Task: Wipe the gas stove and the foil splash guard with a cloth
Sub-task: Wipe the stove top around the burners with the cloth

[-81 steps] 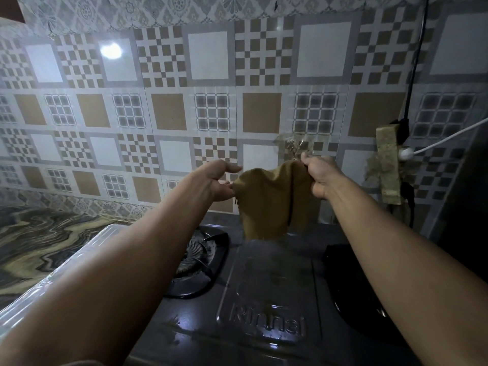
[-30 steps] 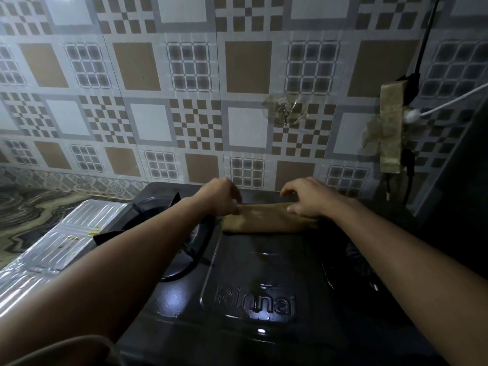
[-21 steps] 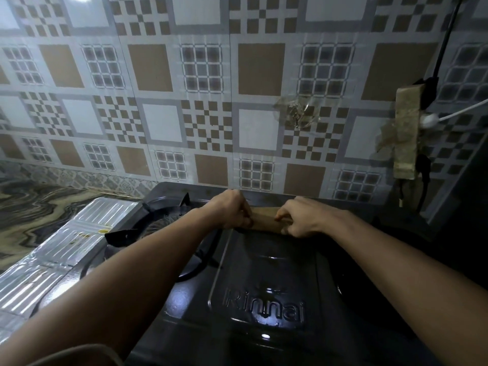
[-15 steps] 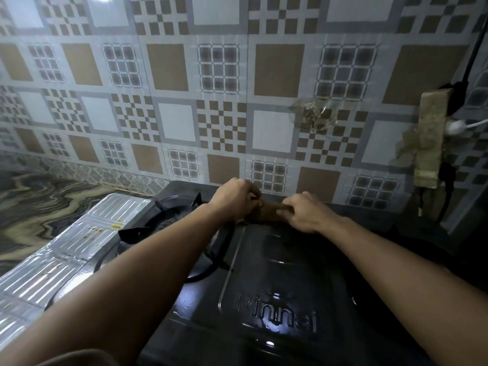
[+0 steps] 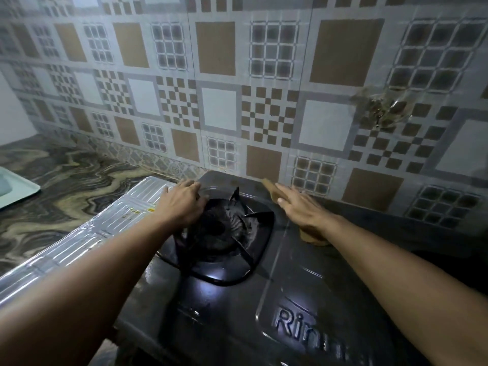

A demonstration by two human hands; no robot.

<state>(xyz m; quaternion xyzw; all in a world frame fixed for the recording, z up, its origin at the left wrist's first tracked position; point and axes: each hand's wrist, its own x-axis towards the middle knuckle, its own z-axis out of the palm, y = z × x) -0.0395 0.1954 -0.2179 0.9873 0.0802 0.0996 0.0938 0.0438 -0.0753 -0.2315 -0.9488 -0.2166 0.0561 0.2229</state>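
A black gas stove [image 5: 264,307] fills the lower middle, with its left burner grate [image 5: 227,228] in view. A folded brown cloth [image 5: 272,190] lies on the stove's back edge, beside the burner. My right hand [image 5: 301,210] lies flat on the cloth with fingers stretched out, pressing it to the stove. A corner of cloth shows beyond the fingertips and another under the wrist. My left hand [image 5: 182,204] rests on the stove's left rim, at the burner grate's edge, fingers spread and holding nothing. The foil splash guard [image 5: 87,239] lies flat to the left of the stove.
A patterned tile wall [image 5: 237,88] rises right behind the stove. A marbled countertop [image 5: 52,194] stretches to the left, with a pale green tray [image 5: 15,191] at the left edge. A clear hook [image 5: 383,112] is stuck on the wall at the right.
The two hands were folding the cloth together at the stove's middle back. Now they have parted: the right hand presses the cloth flat, the left has moved to the burner. The view swung left.
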